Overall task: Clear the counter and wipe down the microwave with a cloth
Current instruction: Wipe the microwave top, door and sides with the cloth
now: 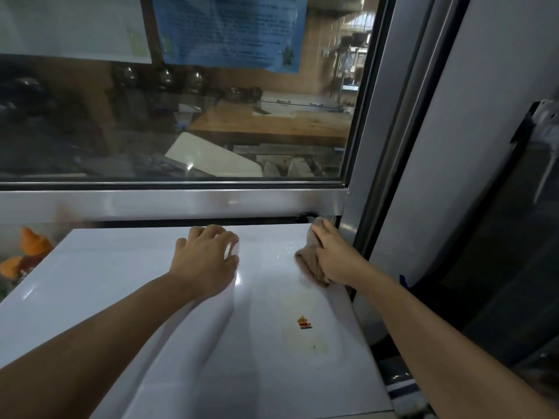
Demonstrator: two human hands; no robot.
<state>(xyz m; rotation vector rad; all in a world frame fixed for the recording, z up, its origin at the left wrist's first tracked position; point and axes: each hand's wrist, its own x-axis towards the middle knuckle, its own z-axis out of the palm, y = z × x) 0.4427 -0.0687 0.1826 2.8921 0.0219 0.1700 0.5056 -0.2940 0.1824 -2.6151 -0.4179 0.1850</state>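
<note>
The white top of the microwave (pixel 121 282) fills the lower part of the head view, glossy, with a small red and yellow sticker (pixel 304 322) toward its right side. My right hand (pixel 335 255) grips a beige cloth (pixel 308 261) and holds it against the top's far right corner. My left hand (pixel 208 255) rests on the top near the middle of the far edge, fingers spread and slightly bent, holding nothing.
A metal window frame (pixel 181 204) runs just behind the microwave, with a glass pane above it. A steel post (pixel 390 116) and a grey panel stand close on the right. Orange objects (pixel 34 244) sit left of the microwave.
</note>
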